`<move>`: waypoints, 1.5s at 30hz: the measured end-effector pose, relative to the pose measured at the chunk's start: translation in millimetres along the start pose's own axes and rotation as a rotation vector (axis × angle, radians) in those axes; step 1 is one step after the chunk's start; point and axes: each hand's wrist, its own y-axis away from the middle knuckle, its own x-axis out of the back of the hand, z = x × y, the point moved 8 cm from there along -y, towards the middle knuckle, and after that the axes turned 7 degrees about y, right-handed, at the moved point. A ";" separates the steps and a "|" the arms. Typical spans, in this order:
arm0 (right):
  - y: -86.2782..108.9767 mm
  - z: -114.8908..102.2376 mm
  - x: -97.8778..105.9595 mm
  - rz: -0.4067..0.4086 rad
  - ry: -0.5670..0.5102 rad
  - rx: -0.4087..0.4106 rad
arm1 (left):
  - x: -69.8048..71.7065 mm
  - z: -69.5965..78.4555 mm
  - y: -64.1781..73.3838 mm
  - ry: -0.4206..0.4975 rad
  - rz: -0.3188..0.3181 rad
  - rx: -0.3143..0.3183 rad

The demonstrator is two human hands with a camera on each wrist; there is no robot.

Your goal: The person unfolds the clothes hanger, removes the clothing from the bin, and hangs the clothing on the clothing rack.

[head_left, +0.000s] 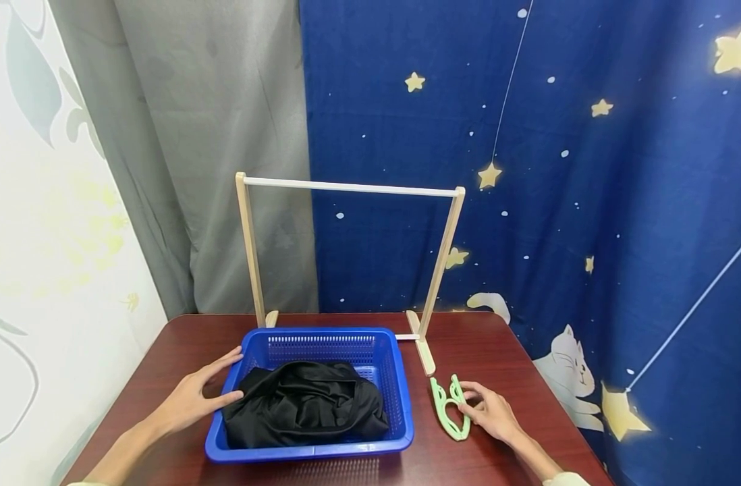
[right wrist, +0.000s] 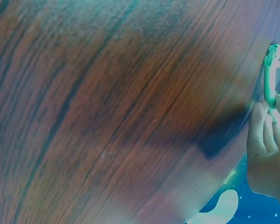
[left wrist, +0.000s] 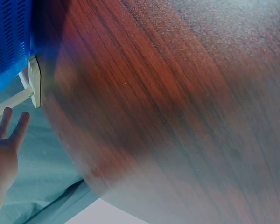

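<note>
R grip (head_left: pixel 492 413) pinches hanger (head_left: pixel 441 412), frame lower right; L grip (head_left: pixel 191 399) relaxed at basket (head_left: pixel 310 452), btm ctr; firm pinch prob best.

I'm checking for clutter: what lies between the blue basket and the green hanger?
In the head view, only bare tabletop lies between the blue basket and the green hanger.

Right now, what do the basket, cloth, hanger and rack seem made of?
Basket: plastic with a light sheen, judging by its molded rim and regular perforations.
Cloth: fabric, slightly satiny along its soft folds; fibre unclear.
Hanger: likely plastic, smooth and evenly green.
Rack: probably wood, matte, by its pale tan tone; the white bar is unclear.
</note>
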 end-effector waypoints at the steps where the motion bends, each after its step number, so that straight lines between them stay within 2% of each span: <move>1: 0.3 0.0 -0.1 -0.003 -0.011 0.000 | -0.1 0.0 0.0 -0.001 -0.002 0.000; 10: -1.0 3.9 -3.1 -0.036 -0.125 -0.016 | -1.2 -1.2 0.7 0.026 -0.009 0.012; 18: -1.4 -6.5 -0.7 -0.037 -0.146 0.057 | 0.6 -2.1 0.5 0.001 0.003 0.004; 25: -5.4 -16.3 3.5 -0.023 -0.170 0.078 | 1.3 -1.9 -0.4 0.012 -0.003 0.001; 35: -23.6 -44.8 19.4 0.021 -0.194 0.178 | 1.0 -1.0 0.6 0.023 -0.004 0.008; 45: -41.4 -72.6 35.0 0.092 -0.120 0.244 | -0.7 -0.5 1.4 0.029 -0.003 0.003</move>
